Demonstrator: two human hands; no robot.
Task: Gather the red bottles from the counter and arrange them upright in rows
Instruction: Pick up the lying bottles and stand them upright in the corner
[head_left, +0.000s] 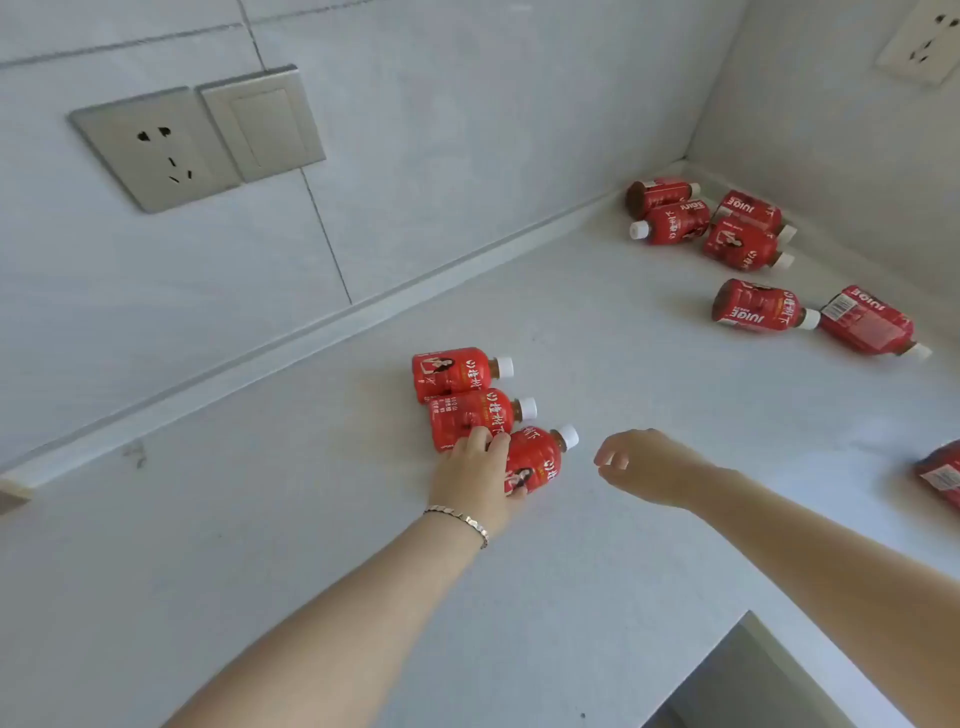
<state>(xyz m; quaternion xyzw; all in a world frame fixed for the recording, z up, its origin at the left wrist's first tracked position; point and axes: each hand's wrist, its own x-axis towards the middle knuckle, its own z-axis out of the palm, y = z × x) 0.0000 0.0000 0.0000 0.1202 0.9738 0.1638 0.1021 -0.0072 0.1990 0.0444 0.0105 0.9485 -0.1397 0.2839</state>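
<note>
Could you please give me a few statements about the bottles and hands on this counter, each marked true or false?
1. Three red bottles stand together by the left hand. True.
2. The right hand holds a bottle. False: it is empty, fingers loosely curled.
3. The far corner bottles stand upright. False: they lie on their sides.
4. The left wrist wears a bracelet. True.
5. The bottle caps are red. False: white.
</note>
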